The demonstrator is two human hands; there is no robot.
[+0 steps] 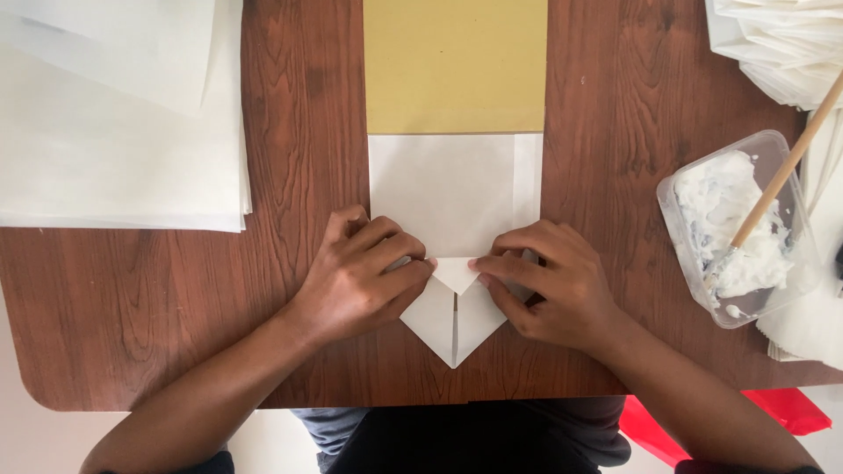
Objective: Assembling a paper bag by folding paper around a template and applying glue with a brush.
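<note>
Nearest us, the folded white paper (pixel 454 320) lay pointed at the table (pixel 299 132) edge. Our left hand (pixel 364 276) and right hand (pixel 549 285) pressed its flaps flat, fingers curled, gripping nothing. It seemed light, thin, easily creased; best held at the folds.

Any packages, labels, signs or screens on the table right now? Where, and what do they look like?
Clear plastic tub, right side of the table: rectangular, rounded corners, holding white paste, with a wooden stick leaning in it.
No labels, signs or screens in view.
</note>
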